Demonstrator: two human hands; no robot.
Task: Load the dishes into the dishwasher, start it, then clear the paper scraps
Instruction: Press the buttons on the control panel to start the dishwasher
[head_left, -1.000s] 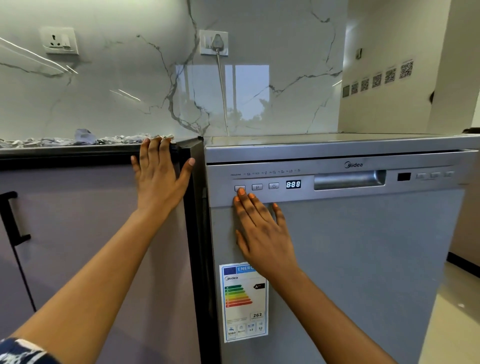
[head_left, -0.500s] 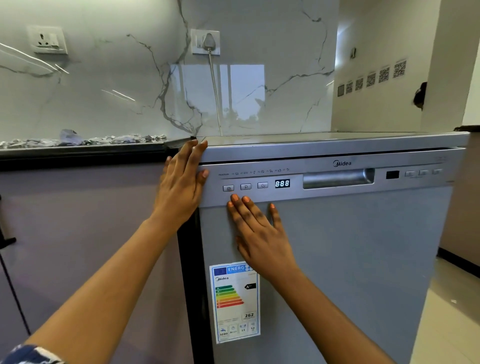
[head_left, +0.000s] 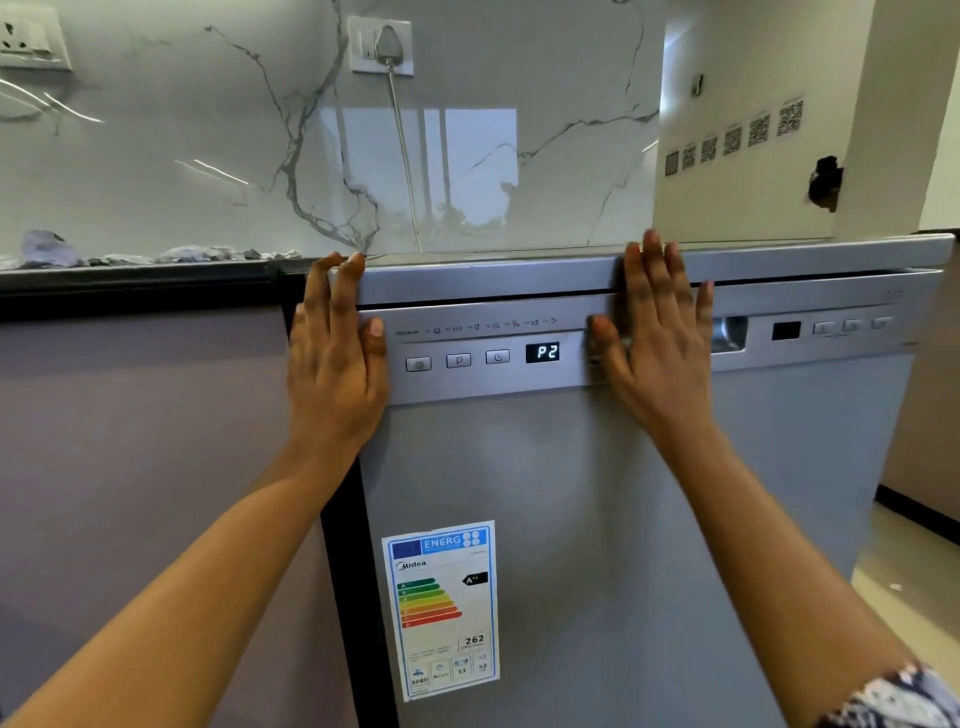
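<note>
1. High on the marble wall at far left: a white socket (head_left: 31, 39).
2. Below it, strewn along the back of the dark-edged desk (head_left: 130, 283): paper scraps (head_left: 171, 254), grey-white, lying against the wall and well apart from both hands.
3. Under the desk: a mauve cabinet front (head_left: 130, 467).
4. Laid flat on the upper left corner of the dishwasher (head_left: 597, 519): the left hand (head_left: 335, 364), fingers straight and close together, fingertips up at the lid's edge, thumb resting on the left end of the control panel. Gripping nothing.
5. Above that corner: a plug (head_left: 387, 44) seated in a second wall socket, cable running down behind the machine.
6. On the panel between the two hands: three buttons (head_left: 458, 360) in a row, then a lit display (head_left: 542, 352) reading P2.
7. Lower on the grey door: a coloured energy label (head_left: 441, 608).
8. Pressed flat on the panel right of the display: the right hand (head_left: 660, 343), fingers straight and slightly spread, palm covering the left part of the handle recess (head_left: 730, 332), fingertips reaching the lid, thumb angled toward the display. Holding nothing.
9. Door upright, with a thin dark gap under the lid.
10. Far right, on a cream wall: a row of QR codes (head_left: 732, 140).
</note>
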